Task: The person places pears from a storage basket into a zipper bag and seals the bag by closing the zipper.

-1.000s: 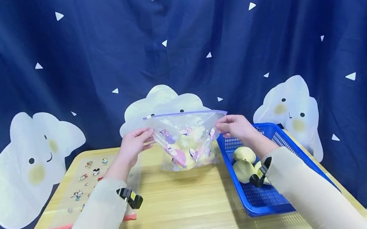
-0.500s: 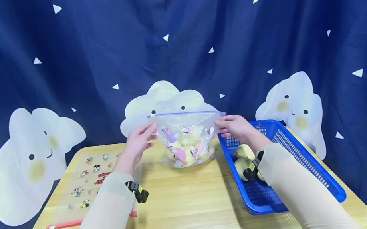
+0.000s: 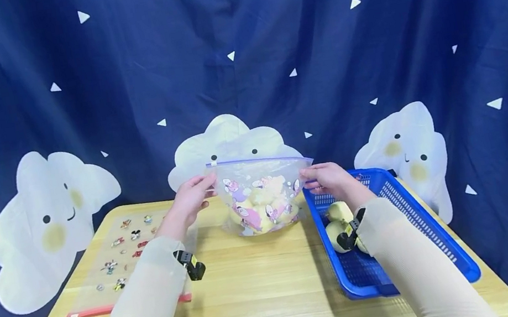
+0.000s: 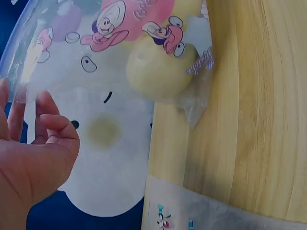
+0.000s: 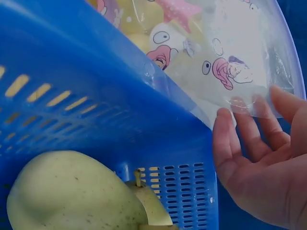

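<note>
A clear zipper bag (image 3: 256,174) with a purple top strip and pink cartoon prints stands upright on the table. Several round, pale yellow fruits (image 4: 158,72) show through its lower part. At the bag's left edge, just under the strip, my left hand (image 3: 191,196) pinches the plastic between thumb and fingers. My right hand (image 3: 330,178) pinches the opposite edge, close beside the blue basket (image 3: 450,243). Inside that basket lie several pale green-yellow pears (image 5: 72,191), partly covered by my right wrist in the head view.
A flat clear bag (image 3: 96,269) with a red zipper strip (image 3: 88,313) and small cartoon prints lies on the table's left side, partly under my left sleeve. Behind the wooden table (image 3: 256,292) hangs a dark blue curtain (image 3: 213,36) with white clouds.
Both hands still grip the bag's edges, and the left has come slightly inward. The bag's lower part looks fuller and rounder, with the fruits inside more plainly visible.
</note>
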